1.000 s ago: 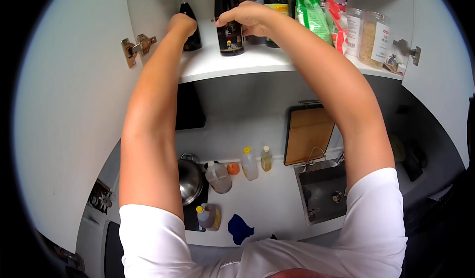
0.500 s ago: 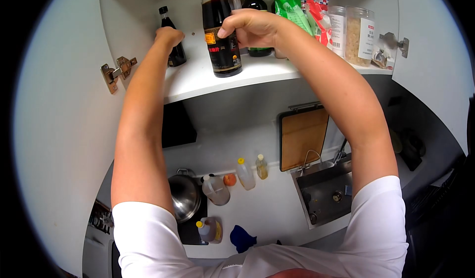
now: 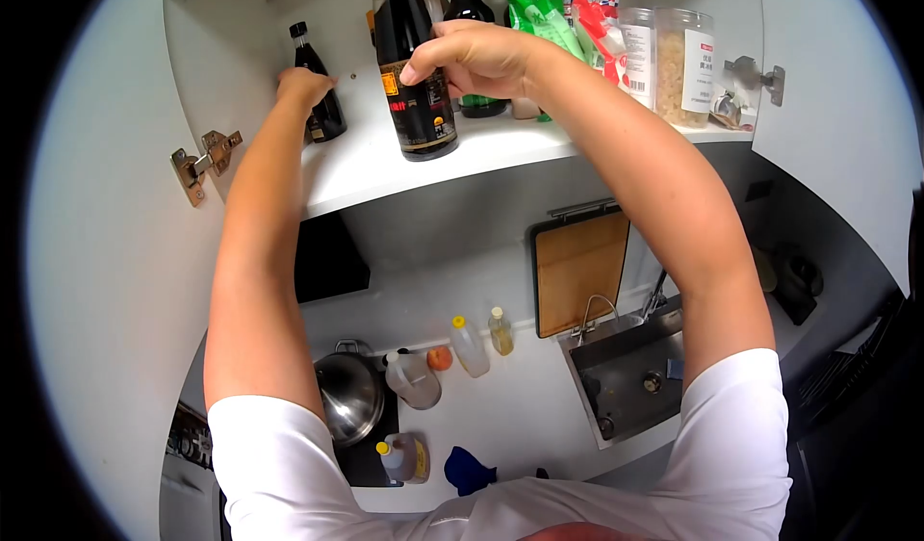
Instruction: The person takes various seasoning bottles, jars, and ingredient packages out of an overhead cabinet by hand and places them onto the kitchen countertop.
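Observation:
My right hand [image 3: 472, 58] is wrapped round a large dark sauce bottle [image 3: 414, 98] with a gold neck and a dark label, its thumb across the front. The bottle stands upright, slightly tilted in this view, near the front edge of the white cabinet shelf [image 3: 361, 180]. Further left, my left hand [image 3: 306, 89] is closed about a slimmer dark sauce bottle [image 3: 328, 122] with a black cap, close to the cabinet's left wall. Most of the left fingers are hidden behind that bottle.
Behind my right hand are a purple-necked bottle [image 3: 467, 2], a green bag [image 3: 539, 12], a red-and-white bag [image 3: 599, 36] and a clear jar [image 3: 685, 69]. Open doors [image 3: 96, 252] flank the cabinet. Below are a wok [image 3: 351, 397], several bottles, a cutting board [image 3: 579, 271] and a sink [image 3: 626, 377].
The whole view has shifted, so the shelf and both bottles appear slightly lower and further left. Both hands keep their places on the bottles.

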A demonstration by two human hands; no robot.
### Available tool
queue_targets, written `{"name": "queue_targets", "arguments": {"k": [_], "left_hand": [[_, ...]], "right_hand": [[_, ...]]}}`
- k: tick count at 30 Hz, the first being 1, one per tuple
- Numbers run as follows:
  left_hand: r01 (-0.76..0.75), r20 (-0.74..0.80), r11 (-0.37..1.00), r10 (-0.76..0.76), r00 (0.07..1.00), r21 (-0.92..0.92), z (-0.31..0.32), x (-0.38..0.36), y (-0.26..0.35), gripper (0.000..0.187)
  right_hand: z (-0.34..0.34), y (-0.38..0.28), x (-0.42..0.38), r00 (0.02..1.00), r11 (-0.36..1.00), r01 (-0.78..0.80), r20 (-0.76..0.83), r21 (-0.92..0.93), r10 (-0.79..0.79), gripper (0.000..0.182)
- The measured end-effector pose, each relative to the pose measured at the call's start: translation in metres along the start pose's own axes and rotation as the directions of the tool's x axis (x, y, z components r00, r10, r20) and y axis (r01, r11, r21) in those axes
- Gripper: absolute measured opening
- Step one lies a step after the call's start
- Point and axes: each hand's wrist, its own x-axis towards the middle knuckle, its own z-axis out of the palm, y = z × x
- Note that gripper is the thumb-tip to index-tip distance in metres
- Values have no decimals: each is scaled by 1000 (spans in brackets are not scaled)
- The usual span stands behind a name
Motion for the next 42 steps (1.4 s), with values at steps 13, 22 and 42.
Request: {"name": "queue_targets", "arguments": {"k": [13,22,42], "left_hand": [[187,234,793,-58,971,-580,-21,-61,27,42],[-46,23,696,89,996,-717,-58,-145,54,53],[-110,-41,640,123,992,-760,-84,-481,-9,35]], "right_hand": [[2,0,-9,1000,999,9,-15,-37,-10,56],[15,3,-28,979,961,106,-140,-256,-146,60],[90,102,-198,937,942,326,-102,-84,-334,42]]}}
